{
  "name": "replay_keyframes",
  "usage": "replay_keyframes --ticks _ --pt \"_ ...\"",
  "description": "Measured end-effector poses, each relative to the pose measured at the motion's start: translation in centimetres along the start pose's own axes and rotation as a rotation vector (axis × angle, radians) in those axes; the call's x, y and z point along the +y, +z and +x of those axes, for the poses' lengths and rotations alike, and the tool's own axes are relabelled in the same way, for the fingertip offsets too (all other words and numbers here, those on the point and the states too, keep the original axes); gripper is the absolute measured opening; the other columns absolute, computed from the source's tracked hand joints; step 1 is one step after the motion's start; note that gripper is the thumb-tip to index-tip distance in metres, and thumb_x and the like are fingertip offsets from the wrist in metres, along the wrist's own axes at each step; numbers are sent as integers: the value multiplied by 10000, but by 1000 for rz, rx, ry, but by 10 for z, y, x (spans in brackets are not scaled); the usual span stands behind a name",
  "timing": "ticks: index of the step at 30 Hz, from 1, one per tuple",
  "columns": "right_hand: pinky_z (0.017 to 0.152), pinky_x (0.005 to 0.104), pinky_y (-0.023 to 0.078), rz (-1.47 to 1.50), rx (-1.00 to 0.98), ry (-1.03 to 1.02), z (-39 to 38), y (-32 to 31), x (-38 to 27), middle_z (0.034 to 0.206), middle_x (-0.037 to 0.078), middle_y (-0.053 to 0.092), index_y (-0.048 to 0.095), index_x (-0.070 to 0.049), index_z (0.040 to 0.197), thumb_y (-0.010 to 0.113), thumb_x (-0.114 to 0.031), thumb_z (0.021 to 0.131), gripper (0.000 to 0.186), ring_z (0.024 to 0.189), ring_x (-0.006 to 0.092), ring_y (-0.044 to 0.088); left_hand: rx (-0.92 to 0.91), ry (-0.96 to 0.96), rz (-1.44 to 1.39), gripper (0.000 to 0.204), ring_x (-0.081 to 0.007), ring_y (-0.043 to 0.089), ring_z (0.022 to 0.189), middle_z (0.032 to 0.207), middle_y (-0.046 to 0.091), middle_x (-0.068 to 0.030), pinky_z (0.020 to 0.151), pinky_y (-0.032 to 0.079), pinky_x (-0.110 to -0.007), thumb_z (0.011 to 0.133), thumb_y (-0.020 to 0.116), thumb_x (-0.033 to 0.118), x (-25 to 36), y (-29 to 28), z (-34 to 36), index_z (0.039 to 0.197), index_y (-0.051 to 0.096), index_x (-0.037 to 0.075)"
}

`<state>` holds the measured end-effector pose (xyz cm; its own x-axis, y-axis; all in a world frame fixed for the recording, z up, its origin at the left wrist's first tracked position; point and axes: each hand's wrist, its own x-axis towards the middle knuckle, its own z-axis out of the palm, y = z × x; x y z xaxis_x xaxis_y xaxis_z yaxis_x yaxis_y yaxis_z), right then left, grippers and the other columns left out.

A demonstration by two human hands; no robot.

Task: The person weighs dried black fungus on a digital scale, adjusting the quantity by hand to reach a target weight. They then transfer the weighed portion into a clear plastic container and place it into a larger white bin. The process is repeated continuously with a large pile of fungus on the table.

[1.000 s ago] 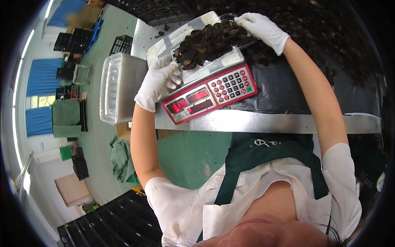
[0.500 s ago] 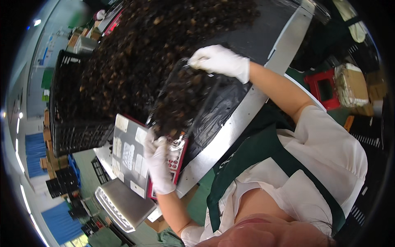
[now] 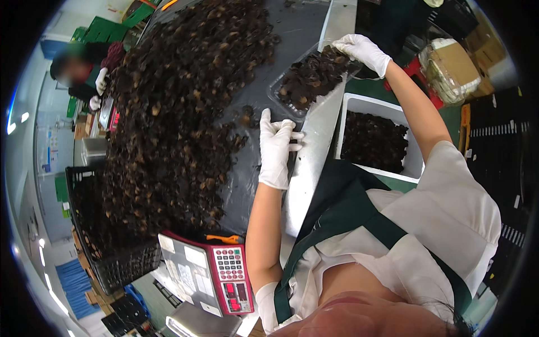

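A clear plastic tray (image 3: 279,105) of dark brown, curled pieces that look like wood ear mushrooms (image 3: 311,77) lies at the table's metal edge. My gloved right hand (image 3: 365,51) grips its far right end, fingers closed over the rim. Just below the tray's near left corner, my gloved left hand (image 3: 275,149) is open with its fingers apart, apparently holding nothing. A large pile of the same pieces (image 3: 174,118) covers the table to the left. Below the tray, on the floor side of the edge, a white foam box (image 3: 349,103) holds more dark pieces.
A red and silver scale (image 3: 231,275) stands at the table's near end, with an orange-handled tool (image 3: 224,239) beside it. A black crate (image 3: 126,264) is at the left. Another person with gloved hands (image 3: 101,81) works at the far left. Wrapped cartons (image 3: 452,70) stand at the right.
The tray has moved right, away from the scale, with my right hand still on its end. My left hand has left the scale area and opened. The foam box has come into view.
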<state>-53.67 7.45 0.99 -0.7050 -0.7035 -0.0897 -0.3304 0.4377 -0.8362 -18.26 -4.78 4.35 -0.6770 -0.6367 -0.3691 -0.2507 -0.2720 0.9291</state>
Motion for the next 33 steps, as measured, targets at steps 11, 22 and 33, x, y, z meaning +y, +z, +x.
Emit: replay_keyframes --ticks 11,22,33 --pt "1041 366 471 -568 263 -816 -54 48 -72 1211 15 694 778 -123 1092 790 -409 884 354 1193 238 615 148 159 -90 646 -144 737 856 1181 695 -142 541 584 -183 1049 603 49 7 -47 -76 1614 291 10" --pt "877 308 548 15 127 -566 -43 55 -68 1030 33 765 796 -56 959 855 -131 847 148 936 163 695 210 146 -280 529 -188 765 837 1142 734 -175 523 603 -216 1046 653 103 -19 -66 -142 1528 451 17" --pt "903 285 534 217 101 -433 -42 59 -81 991 37 774 806 -29 1010 804 -69 887 129 955 136 682 217 156 -298 511 -193 760 848 1140 735 -174 535 608 -224 1055 640 125 -29 -75 -154 1521 467 8"
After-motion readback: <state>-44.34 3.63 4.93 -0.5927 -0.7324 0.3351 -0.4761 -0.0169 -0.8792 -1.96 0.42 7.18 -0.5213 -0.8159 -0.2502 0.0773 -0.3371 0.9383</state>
